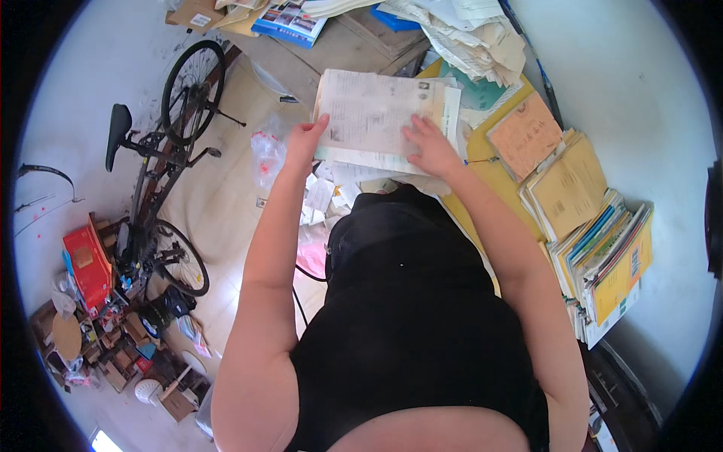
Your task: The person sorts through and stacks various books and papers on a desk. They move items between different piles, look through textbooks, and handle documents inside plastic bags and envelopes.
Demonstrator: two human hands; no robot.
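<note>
A stack of printed paper sheets (375, 121) lies in front of me, above my lap, its top sheet covered in small print. My left hand (305, 141) grips the stack's left edge, thumb on top and the other fingers hidden beneath. On the right part of the top sheet rests my right hand (432, 147), its fingers spread flat and holding nothing. Below the stack, loose paper scraps (325, 195) show near my knees. A green sheet (474, 87) lies just beyond the stack's right side.
A heap of crumpled papers (474, 39) stands at the back. Along the right, a yellow surface (500, 183) carries an orange-brown booklet (525, 135), manila folders (567, 192) and upright files (610, 254). Left are a bicycle (164, 169), plastic bags (268, 155) and a red box (87, 265).
</note>
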